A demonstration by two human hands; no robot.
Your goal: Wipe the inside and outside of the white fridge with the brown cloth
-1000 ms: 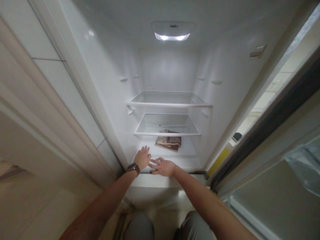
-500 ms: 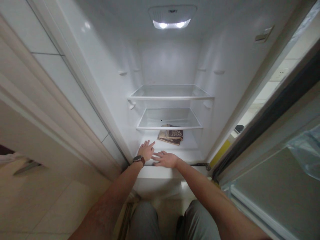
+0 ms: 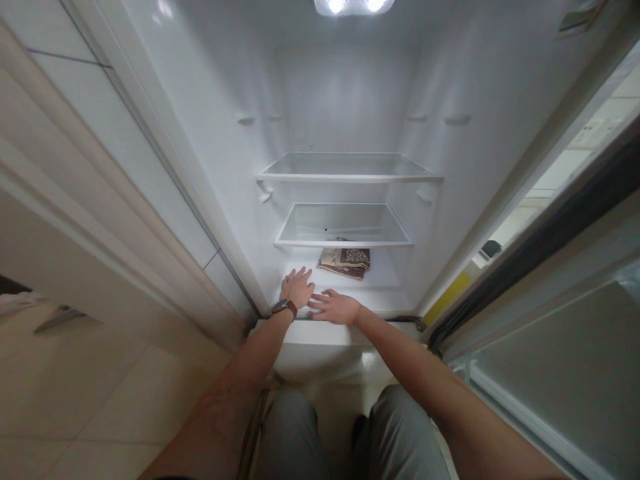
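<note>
I look into an open white fridge. My left hand [image 3: 297, 287], with a watch on the wrist, lies flat and open on the bottom shelf [image 3: 385, 293] near its front left. My right hand [image 3: 334, 307] rests beside it, fingers spread, holding nothing, on the shelf's front edge. A folded brown patterned cloth [image 3: 346, 261] lies farther back on the same shelf, apart from both hands. Above it sit two glass shelves [image 3: 343, 243], both bare.
The fridge door [image 3: 555, 347] stands open at the right with a dark seal. White cabinet panels [image 3: 100, 187] close in on the left. A tiled floor [image 3: 75, 413] shows below left. My knees [image 3: 345, 433] are at the bottom.
The view has tipped downward, so the lamp has slid to the top edge. Both hands have stayed flat on the bottom shelf, the left reaching slightly farther in.
</note>
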